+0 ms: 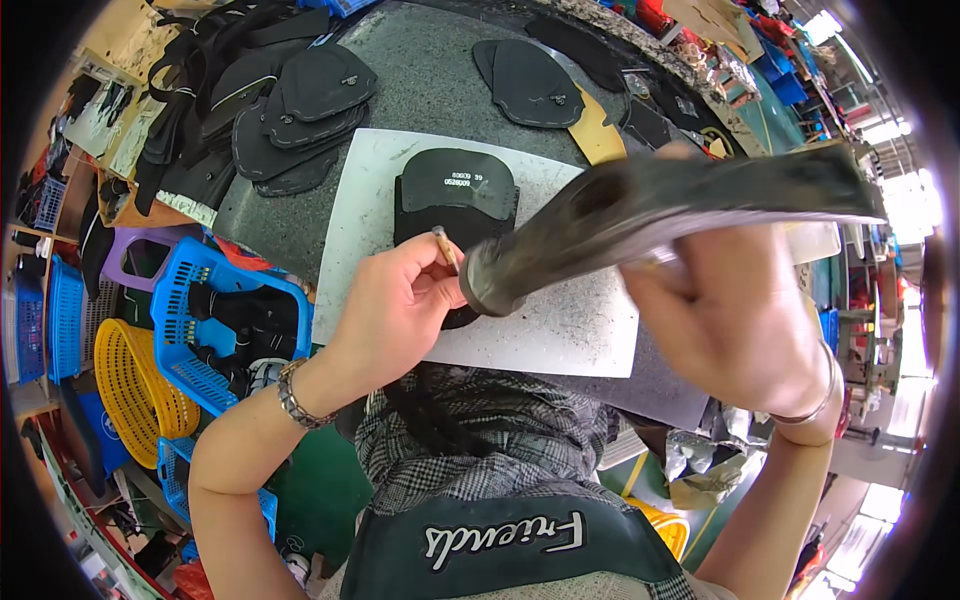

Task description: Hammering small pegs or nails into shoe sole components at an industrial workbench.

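My left hand (385,310) pinches a thin, short metal punch (446,250) between thumb and fingers, over a black shoe-upper-like piece (458,195) with pale print on it. That piece lies on a white board (585,325) strewn with dark specks. In my right hand (740,325) is a hammer (640,205), raised close to the camera and smeared by motion. Its round face overlaps the view beside my left fingertips; I cannot tell whether it touches the punch. The hammer also hides the piece's lower right part, and its handle is mostly covered by my fingers.
Stacked black cut pieces (310,105) lie at the far left of the dark table (425,65), with more (530,85) at the far right beside a tan strip (597,125). Blue (175,345) and yellow (135,385) plastic baskets stand left of the table.
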Demonstrator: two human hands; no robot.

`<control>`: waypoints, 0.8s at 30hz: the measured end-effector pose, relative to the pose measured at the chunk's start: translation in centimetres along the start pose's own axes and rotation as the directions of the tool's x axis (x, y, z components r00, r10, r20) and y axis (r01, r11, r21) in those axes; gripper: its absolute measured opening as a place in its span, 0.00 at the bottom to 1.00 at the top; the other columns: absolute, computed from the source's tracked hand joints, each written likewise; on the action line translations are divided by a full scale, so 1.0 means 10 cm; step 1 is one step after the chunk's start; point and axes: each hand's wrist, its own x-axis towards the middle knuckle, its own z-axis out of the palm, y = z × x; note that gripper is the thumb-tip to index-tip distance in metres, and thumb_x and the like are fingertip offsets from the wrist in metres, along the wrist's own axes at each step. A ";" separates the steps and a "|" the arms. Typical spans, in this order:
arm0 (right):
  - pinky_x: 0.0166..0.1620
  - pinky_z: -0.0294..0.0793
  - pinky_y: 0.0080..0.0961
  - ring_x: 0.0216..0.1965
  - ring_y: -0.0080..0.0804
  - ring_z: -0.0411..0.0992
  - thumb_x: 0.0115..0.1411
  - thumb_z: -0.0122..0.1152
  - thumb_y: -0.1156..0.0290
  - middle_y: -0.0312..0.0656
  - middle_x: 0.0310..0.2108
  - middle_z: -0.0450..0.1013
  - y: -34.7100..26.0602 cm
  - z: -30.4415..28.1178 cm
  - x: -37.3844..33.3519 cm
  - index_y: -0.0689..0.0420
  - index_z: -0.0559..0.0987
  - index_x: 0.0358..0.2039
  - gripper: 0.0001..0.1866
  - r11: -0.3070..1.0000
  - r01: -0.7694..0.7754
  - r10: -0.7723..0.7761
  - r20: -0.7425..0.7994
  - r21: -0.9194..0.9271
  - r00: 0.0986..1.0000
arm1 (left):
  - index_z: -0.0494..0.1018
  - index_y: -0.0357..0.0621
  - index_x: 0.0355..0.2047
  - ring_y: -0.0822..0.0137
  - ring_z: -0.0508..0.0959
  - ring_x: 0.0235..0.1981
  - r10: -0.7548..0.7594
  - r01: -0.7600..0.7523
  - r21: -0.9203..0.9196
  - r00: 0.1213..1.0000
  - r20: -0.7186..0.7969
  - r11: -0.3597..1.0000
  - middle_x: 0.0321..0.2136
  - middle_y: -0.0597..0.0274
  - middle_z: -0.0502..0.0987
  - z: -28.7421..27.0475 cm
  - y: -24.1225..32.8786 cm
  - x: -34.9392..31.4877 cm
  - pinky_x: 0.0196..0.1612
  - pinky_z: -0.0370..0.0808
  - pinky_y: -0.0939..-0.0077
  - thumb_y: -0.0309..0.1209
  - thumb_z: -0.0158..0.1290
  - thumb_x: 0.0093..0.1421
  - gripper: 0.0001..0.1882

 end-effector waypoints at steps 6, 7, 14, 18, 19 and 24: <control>0.41 0.71 0.21 0.37 0.25 0.72 0.53 0.62 0.83 0.42 0.39 0.73 -0.14 -0.08 0.03 0.63 0.70 0.48 0.20 0.952 -0.201 0.258 -0.255 0.230 0.932 | 0.71 0.35 0.26 0.70 0.79 0.25 0.043 -0.042 0.018 0.997 -0.056 0.999 0.24 0.57 0.77 0.07 -0.10 -0.09 0.28 0.74 0.77 0.23 0.56 0.57 0.06; 0.40 0.71 0.25 0.36 0.31 0.72 0.53 0.62 0.81 0.43 0.37 0.72 -0.14 -0.08 0.01 0.62 0.70 0.48 0.21 0.987 -0.162 0.163 -0.134 0.020 0.977 | 0.71 0.36 0.27 0.69 0.79 0.24 0.184 -0.173 0.210 0.982 -0.038 0.962 0.24 0.57 0.77 0.10 -0.08 -0.08 0.28 0.73 0.77 0.23 0.56 0.57 0.05; 0.32 0.68 0.27 0.28 0.30 0.68 0.55 0.56 0.82 0.39 0.31 0.71 0.07 0.00 -0.04 0.62 0.72 0.44 0.15 1.000 -0.019 0.020 0.044 -0.019 0.999 | 0.71 0.34 0.29 0.79 0.76 0.27 -0.133 0.130 -0.234 0.991 0.003 0.964 0.23 0.59 0.78 0.04 -0.13 0.05 0.29 0.72 0.81 0.22 0.55 0.58 0.04; 0.32 0.68 0.17 0.29 0.16 0.67 0.55 0.58 0.85 0.34 0.30 0.73 0.03 0.03 0.01 0.63 0.74 0.41 0.12 0.999 0.008 0.007 -0.358 0.040 0.934 | 0.71 0.34 0.27 0.73 0.76 0.23 0.003 -0.009 -0.079 0.997 -0.075 0.997 0.22 0.57 0.77 0.13 -0.16 0.00 0.27 0.72 0.80 0.26 0.60 0.54 0.08; 0.32 0.68 0.17 0.29 0.16 0.67 0.55 0.58 0.85 0.34 0.30 0.73 -0.01 0.02 0.02 0.63 0.74 0.41 0.12 0.999 0.005 0.008 -0.359 0.037 0.933 | 0.72 0.35 0.27 0.68 0.77 0.22 0.081 -0.077 0.049 0.993 -0.086 0.996 0.22 0.57 0.77 0.14 -0.16 0.00 0.26 0.71 0.77 0.27 0.61 0.53 0.09; 0.32 0.69 0.22 0.28 0.22 0.70 0.54 0.61 0.82 0.38 0.29 0.74 -0.05 -0.12 0.14 0.62 0.75 0.41 0.13 0.982 -0.101 0.120 0.117 -0.157 0.986 | 0.73 0.39 0.29 0.56 0.75 0.22 0.388 -0.326 0.410 0.918 -0.076 0.852 0.22 0.57 0.74 0.17 -0.11 -0.05 0.24 0.70 0.68 0.28 0.62 0.51 0.10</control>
